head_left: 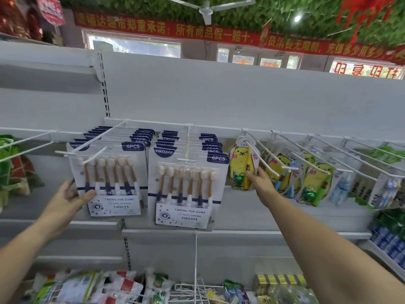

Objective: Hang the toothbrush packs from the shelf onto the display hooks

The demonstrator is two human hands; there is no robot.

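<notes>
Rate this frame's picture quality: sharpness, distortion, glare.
Head view: wide-angle distortion bows the shelf rail and red banner; print on the six-brush pack in the left hand reads sharply, the bear toothbrush pack in the right hand slightly softer; packs at the far right edge smear into blur; the ceiling lamp blows out white.

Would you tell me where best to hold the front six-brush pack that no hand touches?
Pinch the flat printed card below the brushes, coming from below: the six-brush pack hangs upright from its hook, the blister bulges mid-card, and the top should probably stay free to slide.
</notes>
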